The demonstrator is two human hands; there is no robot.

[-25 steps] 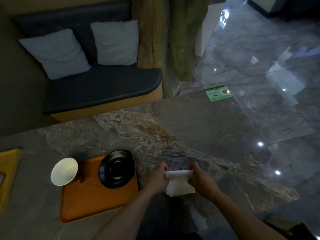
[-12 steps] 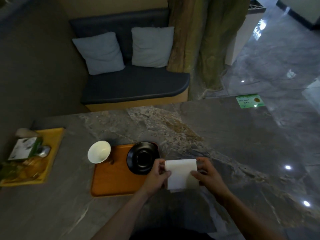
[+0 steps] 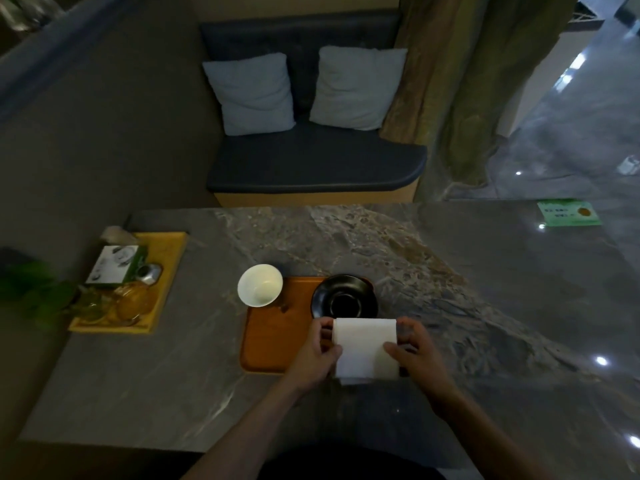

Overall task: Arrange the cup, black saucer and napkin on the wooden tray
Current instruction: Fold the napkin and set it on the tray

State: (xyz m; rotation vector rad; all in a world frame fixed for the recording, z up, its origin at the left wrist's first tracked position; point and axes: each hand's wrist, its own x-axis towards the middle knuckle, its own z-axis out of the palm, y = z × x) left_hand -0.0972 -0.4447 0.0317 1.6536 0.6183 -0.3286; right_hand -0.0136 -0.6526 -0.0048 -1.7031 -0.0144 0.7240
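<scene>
Two trays sit on the grey marble tabletop [image 3: 485,306]. Far left: green leaves [image 3: 31,292], blurred, at the tabletop edge. Next, a yellow tray [image 3: 173,258] holding a green-and-white box [image 3: 114,265], a small metal piece [image 3: 149,274] and amber glassware [image 3: 128,303]; details too dim to tell. Well apart to the right, the wooden tray [image 3: 273,341], orange-brown, lying flat. White cup [image 3: 260,285] stands upright at the tray's far-left corner, overhanging the edge; cannot tell if its base is on the tray or on the tabletop. Black saucer [image 3: 344,299] sits at the tray's far-right corner, rim reaching past the tray's right side. Just nearer than the saucer, the folded white napkin [image 3: 365,348] is held over the tray's right edge, top edge touching or overlapping the saucer rim in view. Left hand [image 3: 317,351] pinches the napkin's left side, thumb on top, fingers curled behind. Right hand [image 3: 417,355] grips the napkin's right side the same way, thumb on the front. Both forearms come up from the bottom of view. Cannot tell if the napkin rests on the tray or is lifted. Behind the tabletop: a dark bench seat [image 3: 311,161] with two grey pillows [image 3: 254,93], curtains [image 3: 450,81] to its right. Far right: glossy floor [image 3: 571,140], green card [image 3: 568,213] on the tabletop's far corner.
</scene>
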